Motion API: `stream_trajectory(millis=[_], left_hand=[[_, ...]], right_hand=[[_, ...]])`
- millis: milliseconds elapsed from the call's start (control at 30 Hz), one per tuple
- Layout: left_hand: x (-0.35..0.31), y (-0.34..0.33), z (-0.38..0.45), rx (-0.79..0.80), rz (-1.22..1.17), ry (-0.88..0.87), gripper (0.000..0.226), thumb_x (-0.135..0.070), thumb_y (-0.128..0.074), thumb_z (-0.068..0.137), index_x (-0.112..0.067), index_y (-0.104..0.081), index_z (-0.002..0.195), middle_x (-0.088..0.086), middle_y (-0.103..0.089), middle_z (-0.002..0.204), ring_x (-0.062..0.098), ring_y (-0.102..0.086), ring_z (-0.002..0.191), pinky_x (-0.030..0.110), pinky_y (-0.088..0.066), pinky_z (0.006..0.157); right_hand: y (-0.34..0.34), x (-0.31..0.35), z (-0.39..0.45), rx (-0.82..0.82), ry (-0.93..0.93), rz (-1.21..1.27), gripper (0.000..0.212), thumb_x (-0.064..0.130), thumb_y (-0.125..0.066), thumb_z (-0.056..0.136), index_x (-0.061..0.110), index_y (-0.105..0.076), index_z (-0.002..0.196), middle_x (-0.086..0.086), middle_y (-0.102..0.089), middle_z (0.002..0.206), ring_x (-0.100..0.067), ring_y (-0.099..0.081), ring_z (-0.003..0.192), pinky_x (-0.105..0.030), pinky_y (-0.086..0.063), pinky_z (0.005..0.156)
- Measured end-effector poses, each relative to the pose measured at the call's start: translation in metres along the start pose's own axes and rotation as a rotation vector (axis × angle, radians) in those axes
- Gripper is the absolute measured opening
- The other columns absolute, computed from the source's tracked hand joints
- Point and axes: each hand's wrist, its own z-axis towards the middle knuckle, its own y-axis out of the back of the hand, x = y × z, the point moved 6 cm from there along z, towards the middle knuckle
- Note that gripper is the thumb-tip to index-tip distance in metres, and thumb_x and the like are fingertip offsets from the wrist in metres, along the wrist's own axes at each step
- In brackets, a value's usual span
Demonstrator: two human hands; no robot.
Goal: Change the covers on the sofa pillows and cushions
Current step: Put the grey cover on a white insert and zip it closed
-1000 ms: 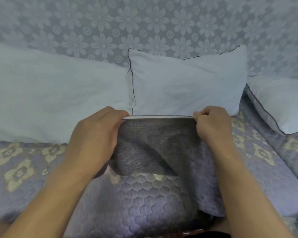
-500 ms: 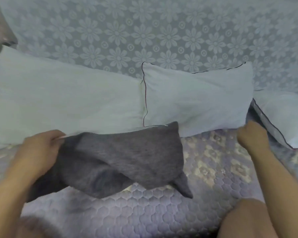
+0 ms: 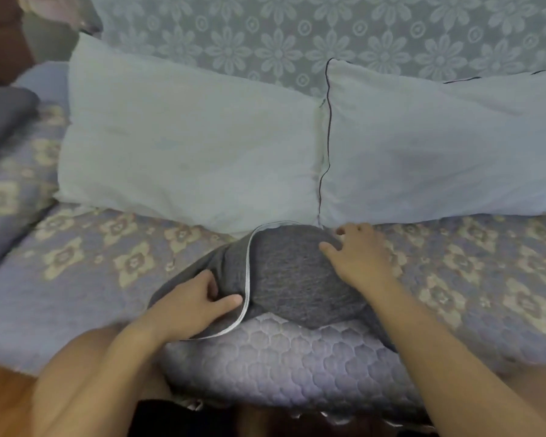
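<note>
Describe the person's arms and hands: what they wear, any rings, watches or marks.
Both forearms are bare as far as the frame shows: no sleeves, gloves or wraps. The left hand has no ring, watch or band in view, and neither has the right hand. The fingers are bare, with no visible markings. The picture is slightly soft, so fine marks or nail details cannot be told.

Grey cover (image 3: 293, 275), white-edged, lies crumpled before two pale pillows (image 3: 189, 143).

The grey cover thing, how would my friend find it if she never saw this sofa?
Look at the flowery purple sofa seat, in front of the two pale pillows. The grey cover lies there under both hands. It is the only dark knitted cloth with a white edge.
</note>
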Motion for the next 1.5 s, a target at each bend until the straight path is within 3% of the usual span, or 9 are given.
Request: stream_trajectory(millis=[200,333,500,700,867,1033,1200,1333,1500], left_hand=[[-0.003,-0.015,0.009,-0.219,-0.169,-0.112,0.025,-0.037,-0.072,0.09,-0.022,-0.057,0.077,-0.006,-0.065,0.069,0.006,-0.059,0.066,0.039,-0.049,0.069],[0.004,-0.004,0.014,-0.182,-0.453,-0.099,0.025,-0.021,-0.065,0.098,-0.013,-0.06,0.075,-0.012,-0.055,0.06,0.003,-0.047,0.058,0.031,-0.039,0.065],[0.004,0.018,0.009,0.021,-0.813,-0.153,0.029,-0.026,-0.06,0.101,-0.006,-0.062,0.08,0.009,-0.059,0.077,0.019,-0.051,0.075,0.036,-0.039,0.075],[0.004,0.026,0.002,0.122,-0.92,-0.09,0.027,-0.035,-0.064,0.097,-0.013,-0.061,0.08,0.004,-0.062,0.075,0.014,-0.058,0.073,0.031,-0.052,0.076],[0.032,0.055,0.025,-0.203,-1.148,0.178,0.024,-0.021,-0.053,0.105,-0.014,-0.067,0.086,0.0,-0.069,0.071,0.013,-0.063,0.065,0.024,-0.051,0.059],[0.052,0.066,0.053,-0.483,-0.84,0.288,0.029,-0.022,-0.057,0.099,-0.007,-0.069,0.078,0.013,-0.072,0.078,0.029,-0.072,0.079,0.035,-0.054,0.068],[0.006,0.074,0.026,-0.782,-0.149,0.054,0.021,-0.026,-0.058,0.096,-0.013,-0.064,0.112,0.011,-0.064,0.11,0.033,-0.056,0.109,0.042,-0.044,0.093],[-0.074,0.025,0.009,-0.565,-0.071,-0.333,0.021,-0.032,-0.059,0.097,-0.019,-0.066,0.112,0.0,-0.066,0.107,0.02,-0.059,0.103,0.04,-0.047,0.093],[-0.106,-0.042,0.043,-0.15,-0.182,-0.112,0.051,-0.042,-0.064,0.094,-0.019,-0.055,0.138,0.001,-0.065,0.129,0.022,-0.06,0.12,0.035,-0.047,0.1]], right_hand=[[-0.088,0.076,-0.04,0.478,-0.037,0.71,0.041,0.036,-0.066,0.092,0.019,-0.06,0.13,0.002,-0.068,0.114,-0.015,-0.069,0.097,-0.037,-0.058,0.09],[-0.083,0.083,-0.039,0.329,-0.109,0.941,0.009,0.007,-0.063,0.093,0.011,-0.07,0.098,-0.008,-0.074,0.086,-0.013,-0.066,0.067,-0.026,-0.057,0.066],[-0.078,0.106,-0.062,0.532,-0.073,1.092,0.018,0.023,-0.07,0.093,0.011,-0.068,0.108,-0.007,-0.074,0.103,-0.018,-0.074,0.091,-0.037,-0.062,0.079],[-0.064,0.102,-0.072,0.408,-0.078,1.214,0.012,0.002,-0.064,0.095,-0.008,-0.065,0.101,-0.021,-0.07,0.084,-0.022,-0.068,0.071,-0.033,-0.06,0.07],[-0.055,0.064,-0.098,0.295,-0.21,1.016,0.008,0.0,-0.063,0.091,0.0,-0.061,0.083,-0.017,-0.071,0.073,-0.015,-0.066,0.056,-0.023,-0.054,0.056],[-0.07,0.037,-0.166,1.031,0.117,0.087,0.017,0.025,-0.067,0.087,0.011,-0.07,0.079,-0.001,-0.069,0.065,-0.023,-0.072,0.064,-0.027,-0.051,0.055],[0.008,-0.012,-0.052,-0.059,-0.128,0.286,0.026,0.03,-0.05,0.101,0.017,-0.062,0.082,-0.003,-0.067,0.08,-0.026,-0.066,0.08,-0.039,-0.052,0.07],[-0.017,-0.039,0.015,0.202,-0.34,0.272,0.064,0.051,-0.048,0.1,0.003,-0.048,0.143,-0.016,-0.048,0.147,-0.034,-0.048,0.13,-0.036,-0.039,0.105],[-0.031,-0.039,0.036,0.33,-0.408,0.85,0.027,0.02,-0.079,0.085,0.003,-0.07,0.104,-0.013,-0.072,0.107,-0.023,-0.067,0.087,-0.026,-0.057,0.065]])
